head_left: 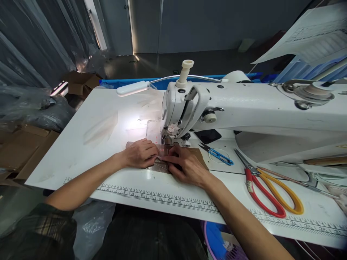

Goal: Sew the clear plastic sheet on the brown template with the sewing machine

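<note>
My left hand rests on the table just in front of the sewing machine's needle area, its fingers curled in and closed. My right hand comes from the other side, thumb and index finger closing together near the left fingertips. Between them shows a small edge of a thin, pale piece, which looks like fabric; most of it is hidden by the fingers. Under both hands lies a brown, shiny sheet or tape on the machine bed. The white sewing machine stands right behind the hands.
Blue thread snips and large scissors with red and yellow handles lie to the right. A black phone-like object sits under the machine arm. A lamp shines from the left. A ruler strip runs along the front edge.
</note>
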The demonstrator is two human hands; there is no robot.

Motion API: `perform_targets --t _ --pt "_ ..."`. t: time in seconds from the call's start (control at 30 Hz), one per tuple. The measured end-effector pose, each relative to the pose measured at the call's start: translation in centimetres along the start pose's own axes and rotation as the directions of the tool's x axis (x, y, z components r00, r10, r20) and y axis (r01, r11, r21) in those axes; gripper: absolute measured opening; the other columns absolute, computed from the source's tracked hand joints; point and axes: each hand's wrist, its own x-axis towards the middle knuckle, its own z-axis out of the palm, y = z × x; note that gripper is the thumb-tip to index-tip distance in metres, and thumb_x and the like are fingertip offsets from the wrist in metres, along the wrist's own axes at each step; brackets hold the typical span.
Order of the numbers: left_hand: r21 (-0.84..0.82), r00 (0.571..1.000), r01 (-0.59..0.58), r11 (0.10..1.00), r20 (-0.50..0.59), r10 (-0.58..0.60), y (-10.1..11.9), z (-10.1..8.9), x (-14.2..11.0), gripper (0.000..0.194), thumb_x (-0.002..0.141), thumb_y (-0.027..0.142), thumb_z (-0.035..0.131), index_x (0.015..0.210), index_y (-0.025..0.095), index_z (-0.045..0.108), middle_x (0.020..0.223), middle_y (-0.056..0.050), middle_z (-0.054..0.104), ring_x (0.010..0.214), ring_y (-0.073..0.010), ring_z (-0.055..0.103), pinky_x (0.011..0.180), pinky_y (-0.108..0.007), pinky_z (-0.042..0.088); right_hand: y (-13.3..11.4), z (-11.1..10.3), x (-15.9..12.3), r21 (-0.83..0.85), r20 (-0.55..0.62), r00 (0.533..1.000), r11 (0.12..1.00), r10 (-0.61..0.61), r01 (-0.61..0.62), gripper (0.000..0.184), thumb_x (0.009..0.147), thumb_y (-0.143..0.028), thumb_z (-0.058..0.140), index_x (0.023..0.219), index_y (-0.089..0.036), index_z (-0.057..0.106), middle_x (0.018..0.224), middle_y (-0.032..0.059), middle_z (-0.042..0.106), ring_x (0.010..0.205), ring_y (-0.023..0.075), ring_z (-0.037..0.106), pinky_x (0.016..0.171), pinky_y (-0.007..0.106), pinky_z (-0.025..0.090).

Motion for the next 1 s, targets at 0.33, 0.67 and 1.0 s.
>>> perform_targets --t 0.33,0.67,1.0 --pt "0.18 0.992 -0.111 0.977 -0.039 0.12 0.31 -0.18 0.1 0.013 0.09 0.016 0.053 0.083 0.017 0.064 0.093 -0.005 0.072 0.074 -0.014 0.062 0.065 -0.029 0.046 -0.59 -0.23 -0.04 0.038 -0.021 1.0 0.999 0.003 -0.002 0.036 0.082 -0.014 0.053 0.106 -0.027 0.076 0.095 0.0087 0.06 0.088 0.0205 0.057 0.079 0.039 0.052" --pt "0.119 0.993 -0.106 0.987 -0.029 0.11 0.27 0.08 -0.2 0.011 0.092 0.016 0.054 0.092 0.016 0.065 0.093 -0.005 0.074 0.077 -0.0154 0.065 0.064 -0.029 0.051 -0.48 -0.12 -0.08 0.052 -0.011 1.0 0.999 0.004 -0.003 0.035 0.083 -0.017 0.052 0.106 -0.027 0.077 0.097 0.0091 0.06 0.092 0.0212 0.057 0.082 0.04 0.052" --pt "0.193 0.993 -0.112 0.975 0.053 0.104 0.62 -0.19 -0.29 0.016 0.092 0.02 0.054 0.086 0.017 0.069 0.094 -0.005 0.073 0.075 -0.0155 0.062 0.065 -0.03 0.049 -0.43 -0.46 -0.06 0.166 -0.017 0.976 0.963 0.217 -0.211 0.04 0.087 -0.021 0.052 0.123 -0.021 0.068 0.11 0.012 0.058 0.098 0.0216 0.062 0.091 0.041 0.053"
